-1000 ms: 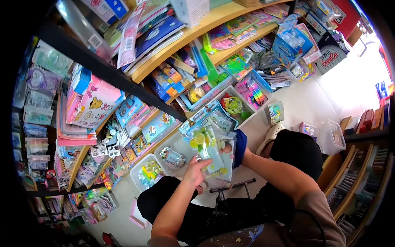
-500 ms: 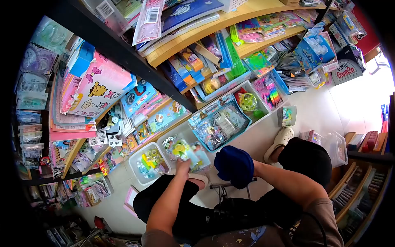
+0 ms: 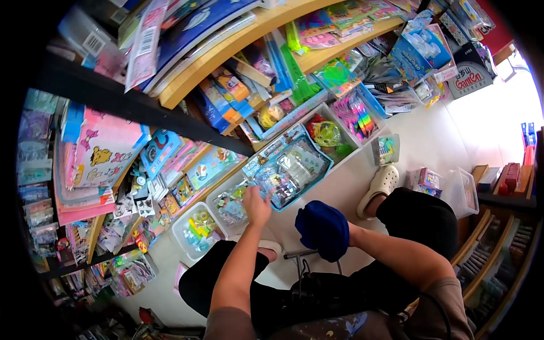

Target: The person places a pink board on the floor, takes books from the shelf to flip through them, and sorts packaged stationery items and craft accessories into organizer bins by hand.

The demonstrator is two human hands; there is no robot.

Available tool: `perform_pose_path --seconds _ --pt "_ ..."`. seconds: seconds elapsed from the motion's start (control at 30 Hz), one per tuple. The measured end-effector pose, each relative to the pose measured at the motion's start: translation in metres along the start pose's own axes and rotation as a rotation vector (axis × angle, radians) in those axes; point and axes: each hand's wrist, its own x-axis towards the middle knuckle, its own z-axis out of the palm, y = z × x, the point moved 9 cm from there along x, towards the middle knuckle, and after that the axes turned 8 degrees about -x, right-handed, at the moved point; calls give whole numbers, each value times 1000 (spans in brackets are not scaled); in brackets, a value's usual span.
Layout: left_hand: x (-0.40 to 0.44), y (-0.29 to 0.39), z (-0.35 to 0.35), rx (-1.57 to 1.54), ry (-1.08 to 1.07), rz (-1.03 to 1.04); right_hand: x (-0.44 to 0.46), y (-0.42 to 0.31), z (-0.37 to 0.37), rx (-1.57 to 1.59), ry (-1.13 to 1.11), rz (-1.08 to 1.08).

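My left hand [image 3: 257, 205] is over the edge between a pale plastic bin [image 3: 228, 226] and a blue-rimmed box [image 3: 287, 199]. Its fingers are partly spread, and I see nothing held in them. Small clear packets [image 3: 231, 203] fill the pale bin. Inside the blue box lie more clear packets [image 3: 297, 168] with small shiny pieces. A dark blue cloth item, perhaps a cap [image 3: 322, 231], covers the end of my right arm above a small stand. The right hand's fingers are hidden by it.
A white bin [image 3: 195, 249] with yellow and teal items stands left of the pale bin. Bins with green and rainbow-coloured goods [image 3: 357, 116] continue right. Wooden shelves [image 3: 238, 39] and a black post [image 3: 141, 102] rise behind. A beige clog [image 3: 378, 190] is on the floor.
My left hand held a clear packet with yellow and green pieces over the pale bin; that packet is out of the hand. The hand has moved up, towards the blue box.
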Motion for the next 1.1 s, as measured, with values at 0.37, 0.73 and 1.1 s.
perform_pose_path --seconds 0.37,0.73,1.1 --pt "36 37 90 279 -286 9 -26 2 -2 824 112 295" --pt "42 39 103 394 -256 97 -30 -23 -6 402 110 120" --pt "57 14 97 145 -321 -144 -29 -8 3 309 162 67"
